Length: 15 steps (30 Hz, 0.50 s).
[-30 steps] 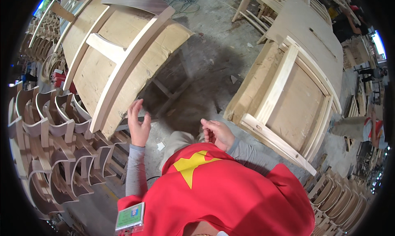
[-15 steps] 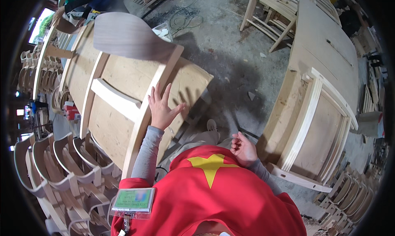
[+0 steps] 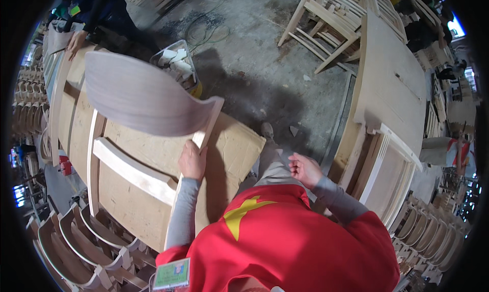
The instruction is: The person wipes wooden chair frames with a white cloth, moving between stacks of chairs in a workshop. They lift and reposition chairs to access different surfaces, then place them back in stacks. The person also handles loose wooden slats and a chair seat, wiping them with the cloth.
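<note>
A pale wooden chair back frame (image 3: 133, 170) with a broad, curved, greyish-brown top rail (image 3: 145, 97) lies on a cardboard-topped bench to my left. My left hand (image 3: 192, 159) is closed around its nearer side post, just below the top rail. In the air right of the frame, in front of my red shirt, is my right hand (image 3: 304, 170). Its fingers are curled in, touching neither bench, and whether they hold anything small is hidden.
Another person's hand (image 3: 76, 43) rests on a wooden part at the far left. A bin of offcuts (image 3: 177, 62) stands beyond my bench. Wooden frames (image 3: 389, 175) lie on the right bench (image 3: 389, 88). Curved chair parts (image 3: 76, 241) are stacked at lower left.
My left hand has gone from spread fingers above the frame to a grip on its side post. My right hand stays curled in front of me. The view has shifted.
</note>
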### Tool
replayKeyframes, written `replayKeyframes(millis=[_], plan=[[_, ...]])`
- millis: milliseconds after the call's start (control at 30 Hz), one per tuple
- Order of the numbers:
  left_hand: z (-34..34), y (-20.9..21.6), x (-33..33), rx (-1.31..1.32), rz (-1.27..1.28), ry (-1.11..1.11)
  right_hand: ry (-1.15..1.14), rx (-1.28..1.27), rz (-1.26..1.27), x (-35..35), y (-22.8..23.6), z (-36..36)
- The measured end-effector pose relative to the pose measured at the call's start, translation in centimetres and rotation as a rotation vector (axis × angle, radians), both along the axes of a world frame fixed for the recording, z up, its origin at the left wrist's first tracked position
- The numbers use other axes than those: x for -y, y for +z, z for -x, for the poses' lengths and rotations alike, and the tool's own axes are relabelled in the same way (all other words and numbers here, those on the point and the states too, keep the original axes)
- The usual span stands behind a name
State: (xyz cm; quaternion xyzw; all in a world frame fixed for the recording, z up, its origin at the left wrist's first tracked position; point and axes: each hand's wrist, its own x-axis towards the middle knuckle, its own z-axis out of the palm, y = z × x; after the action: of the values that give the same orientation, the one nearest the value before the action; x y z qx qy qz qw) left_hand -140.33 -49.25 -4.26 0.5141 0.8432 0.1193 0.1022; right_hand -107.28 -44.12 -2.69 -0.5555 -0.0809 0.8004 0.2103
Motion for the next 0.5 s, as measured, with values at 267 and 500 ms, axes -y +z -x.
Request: replayKeyframes(millis=[267, 500], plan=[[0.4, 0.2, -0.9, 0.008, 0.060, 0.055, 0.313, -0.048, -0.037, -17.8, -2.9, 11.1], [0.9, 0.3, -0.9, 0.155, 0.075, 0.202, 0.551, -0.100, -0.127, -32.8, -14.8, 25.7]])
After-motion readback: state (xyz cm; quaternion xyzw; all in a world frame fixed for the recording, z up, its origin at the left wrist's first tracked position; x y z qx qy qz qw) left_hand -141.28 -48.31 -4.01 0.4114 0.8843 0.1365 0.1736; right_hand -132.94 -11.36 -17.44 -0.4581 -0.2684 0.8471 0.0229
